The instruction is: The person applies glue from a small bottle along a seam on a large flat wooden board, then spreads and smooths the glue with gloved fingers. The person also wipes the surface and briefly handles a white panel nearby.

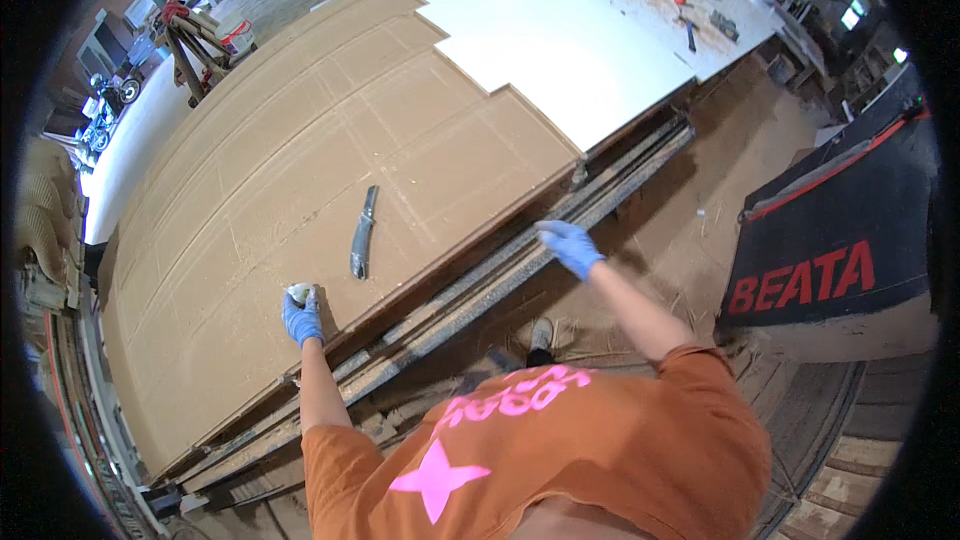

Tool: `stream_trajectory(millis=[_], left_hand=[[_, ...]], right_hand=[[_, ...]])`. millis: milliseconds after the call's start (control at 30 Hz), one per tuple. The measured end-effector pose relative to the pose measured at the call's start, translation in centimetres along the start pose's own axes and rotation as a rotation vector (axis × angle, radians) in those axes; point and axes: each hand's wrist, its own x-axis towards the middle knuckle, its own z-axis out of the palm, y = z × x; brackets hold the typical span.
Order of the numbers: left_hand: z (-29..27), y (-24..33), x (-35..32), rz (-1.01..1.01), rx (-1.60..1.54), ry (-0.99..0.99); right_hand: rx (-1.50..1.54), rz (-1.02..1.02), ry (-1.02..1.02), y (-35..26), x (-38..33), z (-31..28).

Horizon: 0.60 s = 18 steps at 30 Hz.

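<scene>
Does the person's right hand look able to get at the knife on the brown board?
Probably yes: the knife lies uncovered on the brown board, and nothing visible stands between it and the right hand.

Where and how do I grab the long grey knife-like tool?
Grip the long grey knife-like tool by its thicker near end, probably the handle. Come from above, on the near side: it lies flat, and the narrower far end looks like a blade.
</scene>
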Motion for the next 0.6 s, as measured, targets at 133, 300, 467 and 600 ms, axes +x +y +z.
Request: stream_trajectory(millis=[133, 300, 467, 600], left_hand=[[0.9, 0.3, -3.8, 0.009, -0.139, 0.315], [8.8, 10.9, -12.4, 0.297, 0.172, 0.519], [21.4, 25.4, -17.8, 0.671, 0.057, 0.000], [30.4, 34.3, -18.4, 0.717, 0.146, -0.237]], right_hand=[[0.079, 0.215, 0.208, 9.3, -8.2, -12.5], [0.363, 0.572, 0.550, 19.9, -18.4, -23.6], [0.428, 0.683, 0.654, 19.4, -19.0, -25.8], [0.479, 0.576, 0.564, 19.3, -15.4, -28.2]])
